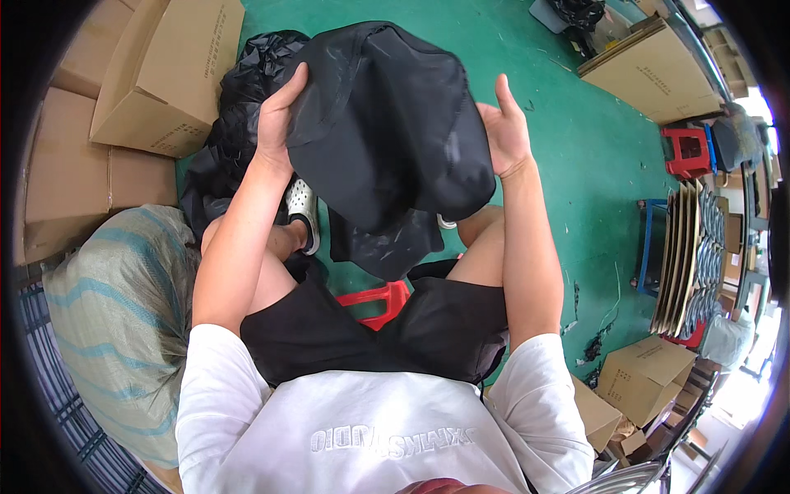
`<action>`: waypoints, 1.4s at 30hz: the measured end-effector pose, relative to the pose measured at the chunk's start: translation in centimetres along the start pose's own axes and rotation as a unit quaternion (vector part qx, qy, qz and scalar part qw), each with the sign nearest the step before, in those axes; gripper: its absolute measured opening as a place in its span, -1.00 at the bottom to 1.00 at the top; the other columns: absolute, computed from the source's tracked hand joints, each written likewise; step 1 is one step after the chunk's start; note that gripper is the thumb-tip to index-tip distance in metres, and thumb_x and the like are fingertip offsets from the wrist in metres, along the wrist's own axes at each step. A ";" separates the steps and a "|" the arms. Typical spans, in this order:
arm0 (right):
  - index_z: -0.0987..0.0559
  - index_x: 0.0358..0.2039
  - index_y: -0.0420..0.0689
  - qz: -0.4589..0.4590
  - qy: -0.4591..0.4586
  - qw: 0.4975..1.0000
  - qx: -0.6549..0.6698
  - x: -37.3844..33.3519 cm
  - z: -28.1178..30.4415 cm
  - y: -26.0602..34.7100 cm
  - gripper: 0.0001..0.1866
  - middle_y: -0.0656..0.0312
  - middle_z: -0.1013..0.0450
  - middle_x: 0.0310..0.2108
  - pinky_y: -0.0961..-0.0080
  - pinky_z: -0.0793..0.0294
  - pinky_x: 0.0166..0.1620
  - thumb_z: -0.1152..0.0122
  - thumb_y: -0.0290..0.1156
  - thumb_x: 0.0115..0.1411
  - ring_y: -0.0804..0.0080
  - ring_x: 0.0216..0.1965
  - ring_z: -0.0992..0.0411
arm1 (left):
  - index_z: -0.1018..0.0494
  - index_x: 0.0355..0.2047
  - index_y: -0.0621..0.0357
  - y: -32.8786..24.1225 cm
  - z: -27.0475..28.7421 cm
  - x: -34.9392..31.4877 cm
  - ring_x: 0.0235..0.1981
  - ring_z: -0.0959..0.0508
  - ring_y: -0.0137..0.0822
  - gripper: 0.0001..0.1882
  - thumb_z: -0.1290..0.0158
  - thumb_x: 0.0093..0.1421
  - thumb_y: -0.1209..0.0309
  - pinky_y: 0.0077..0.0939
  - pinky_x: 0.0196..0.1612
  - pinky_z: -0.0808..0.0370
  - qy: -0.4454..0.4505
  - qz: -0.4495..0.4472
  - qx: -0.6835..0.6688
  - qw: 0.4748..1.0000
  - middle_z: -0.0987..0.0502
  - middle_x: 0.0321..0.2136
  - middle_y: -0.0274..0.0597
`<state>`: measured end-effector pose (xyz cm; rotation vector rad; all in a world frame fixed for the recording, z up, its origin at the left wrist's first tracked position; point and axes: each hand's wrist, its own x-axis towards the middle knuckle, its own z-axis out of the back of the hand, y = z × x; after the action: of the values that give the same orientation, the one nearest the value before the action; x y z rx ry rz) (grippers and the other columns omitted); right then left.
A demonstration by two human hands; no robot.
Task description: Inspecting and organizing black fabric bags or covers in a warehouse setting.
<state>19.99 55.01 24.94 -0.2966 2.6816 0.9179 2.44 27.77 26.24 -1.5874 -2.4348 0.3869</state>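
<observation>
A piece of black, smooth fabric [387, 123], seamed and puffed out like a pouch or cover, is held up in front of me between both hands. My left hand [278, 115] grips its left edge, thumb pointing up and fingers hidden behind the cloth. At the right edge my right hand [505, 132] has hold of it, thumb raised and fingers tucked out of sight. Beneath it, between my legs, lies a second black fabric piece [387, 247] with pale scuff marks. What lies inside the held piece, if anything, cannot be seen.
Under me is a red plastic stool [378, 305]. Black plastic bags [247, 99] lie to the left, beside cardboard boxes [169, 74] and a striped woven sack [123, 296]. Rightward stand stacked flat panels [679, 255], a red stool [690, 152] and open cartons [646, 375] on the green floor [576, 206].
</observation>
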 end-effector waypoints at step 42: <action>-0.53 -0.46 -0.25 0.230 0.020 0.951 -0.204 -8.1 4.2 -4.1 -0.97 0.05 -0.52 -0.43 0.35 -0.38 -0.42 -0.17 -0.57 0.05 0.32 -0.50 -0.43 | -0.40 0.00 0.37 2.4 -1.3 -7.0 -0.16 -0.58 -0.20 -0.49 -0.17 -0.03 0.65 -0.31 -0.05 -0.48 0.056 0.316 0.339 0.885 -0.57 -0.16 -0.01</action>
<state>29.63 55.22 22.21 0.2488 2.6202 1.6208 7.73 22.41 26.50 -1.9013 -1.3679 1.0689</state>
